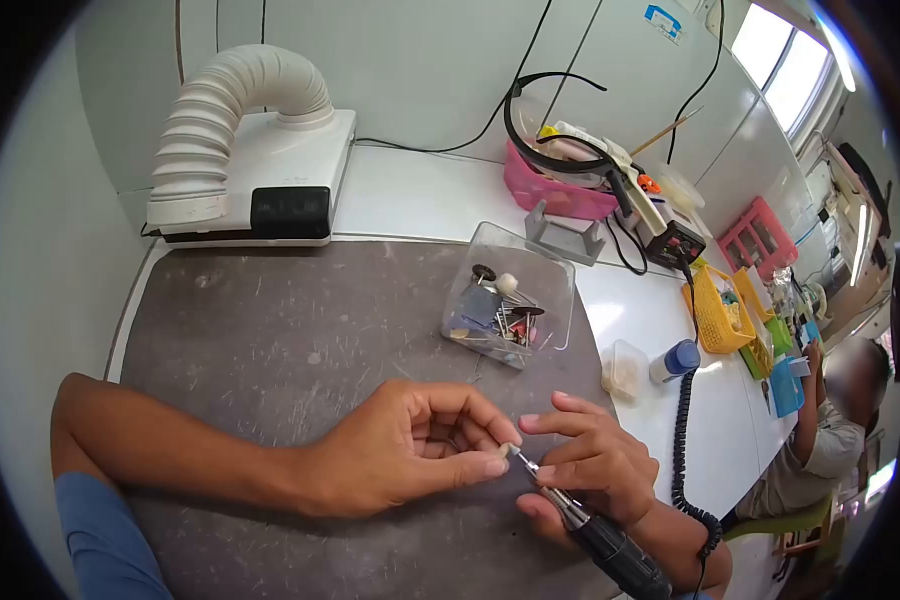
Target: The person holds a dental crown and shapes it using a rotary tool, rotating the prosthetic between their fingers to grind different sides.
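Between thumb and forefinger, my left hand (395, 450) pinches a small pale piece (505, 451), too small to name surely. My right hand (600, 465) is wrapped round a rotary handpiece (615, 552) with a black body and silver nose. The handpiece's thin tip points up and left and meets the pale piece or sits right beside it. Contact cannot be made out. Beyond the hands, a clear plastic box (562, 335) holds several rotary burs and polishing wheels (515, 312). A grey scratched mat (270, 350) lies under both hands.
A white suction unit (255, 160) with a ribbed hose stands back left. At the back are a pink basket (560, 190) and a black headband (530, 140). A blue-capped jar (675, 362) stands right, near the coiled cord (682, 450). A co-worker (820, 440) sits far right.
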Demonstrator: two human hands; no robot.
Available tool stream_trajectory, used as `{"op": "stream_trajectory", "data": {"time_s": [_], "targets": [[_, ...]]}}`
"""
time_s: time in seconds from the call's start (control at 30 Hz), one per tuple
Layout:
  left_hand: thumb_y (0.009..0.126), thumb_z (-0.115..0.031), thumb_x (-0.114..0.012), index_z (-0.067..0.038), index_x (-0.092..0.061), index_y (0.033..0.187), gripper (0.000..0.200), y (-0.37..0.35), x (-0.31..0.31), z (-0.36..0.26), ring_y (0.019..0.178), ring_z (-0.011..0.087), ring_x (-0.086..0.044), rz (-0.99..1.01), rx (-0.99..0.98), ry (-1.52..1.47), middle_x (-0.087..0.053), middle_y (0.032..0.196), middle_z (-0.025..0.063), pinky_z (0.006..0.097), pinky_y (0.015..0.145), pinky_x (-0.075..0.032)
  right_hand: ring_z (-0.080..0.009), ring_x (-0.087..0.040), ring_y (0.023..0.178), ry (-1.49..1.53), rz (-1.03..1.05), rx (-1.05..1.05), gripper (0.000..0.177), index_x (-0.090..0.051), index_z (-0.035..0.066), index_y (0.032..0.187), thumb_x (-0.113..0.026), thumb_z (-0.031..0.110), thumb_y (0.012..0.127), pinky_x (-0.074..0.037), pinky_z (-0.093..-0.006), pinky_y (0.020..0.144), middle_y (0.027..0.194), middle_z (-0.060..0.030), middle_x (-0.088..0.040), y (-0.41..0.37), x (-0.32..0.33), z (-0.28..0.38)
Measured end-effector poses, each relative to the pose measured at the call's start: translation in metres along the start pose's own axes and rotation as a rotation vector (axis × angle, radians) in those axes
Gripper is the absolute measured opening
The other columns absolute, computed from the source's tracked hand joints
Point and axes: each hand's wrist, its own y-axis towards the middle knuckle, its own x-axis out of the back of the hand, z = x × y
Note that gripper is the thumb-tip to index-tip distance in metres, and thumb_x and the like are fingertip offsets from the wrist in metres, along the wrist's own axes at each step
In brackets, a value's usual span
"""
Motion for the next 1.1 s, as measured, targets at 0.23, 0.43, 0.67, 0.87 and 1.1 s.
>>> {"op": "stream_trajectory", "data": {"time_s": [0.23, 0.43, 0.67, 0.87, 1.1], "targets": [[0.086, -0.006, -0.065, -0.001, -0.059, 0.105, 0.021, 0.0006, -0.0005, 0.0011, 0.091, 0.0065, -0.057, -0.016, -0.010, -0.002, -0.059, 0.098, 0.0029, 0.0207, 0.084, -0.048, -0.0290, -0.066, 0.094, 0.000, 0.016, 0.011, 0.031, -0.059, 0.007, 0.085, -0.083, 0.009, 0.065, -0.050, -0.0466, 0.089, 0.078, -0.0054, -0.063, 0.0010, 0.0008, 0.0003], [0.087, -0.004, -0.063, 0.001, -0.058, 0.107, 0.021, 0.0005, -0.0006, -0.0008, 0.093, 0.0099, -0.060, -0.004, -0.008, 0.010, -0.061, 0.100, 0.0063, 0.0241, 0.086, -0.051, -0.0288, -0.066, 0.094, 0.000, 0.006, 0.010, 0.030, -0.059, 0.008, 0.085, -0.082, 0.009, 0.066, -0.050, -0.0469, 0.090, 0.078, -0.0053, -0.064, 0.0003, -0.0004, 0.0004], [0.089, -0.004, -0.061, 0.002, -0.058, 0.107, 0.020, 0.0008, 0.0001, -0.0008, 0.094, 0.0126, -0.062, 0.010, 0.004, 0.006, -0.062, 0.101, 0.0093, 0.0259, 0.085, -0.052, -0.0289, -0.067, 0.093, -0.001, -0.007, 0.003, 0.031, -0.059, 0.008, 0.085, -0.082, 0.009, 0.065, -0.048, -0.0474, 0.090, 0.076, -0.0055, -0.064, 0.0008, -0.0002, 0.0017], [0.089, -0.004, -0.060, 0.002, -0.058, 0.107, 0.019, 0.0005, -0.0004, -0.0014, 0.092, 0.0121, -0.062, 0.007, -0.004, 0.010, -0.063, 0.099, 0.0091, 0.0259, 0.084, -0.053, -0.0291, -0.067, 0.092, -0.012, -0.023, 0.014, 0.030, -0.059, 0.008, 0.085, -0.082, 0.009, 0.065, -0.048, -0.0475, 0.091, 0.076, -0.0053, -0.064, 0.0007, -0.0011, 0.0011], [0.089, -0.011, -0.062, 0.001, -0.059, 0.108, 0.023, 0.0003, -0.0014, -0.0014, 0.085, 0.0081, -0.059, 0.007, -0.025, 0.010, -0.063, 0.095, 0.0054, 0.0221, 0.079, -0.049, -0.0293, -0.067, 0.091, -0.003, 0.007, 0.030, 0.029, -0.059, 0.008, 0.084, -0.082, 0.009, 0.066, -0.048, -0.0474, 0.090, 0.076, -0.0059, -0.065, 0.0011, -0.0004, 0.0017]]}}
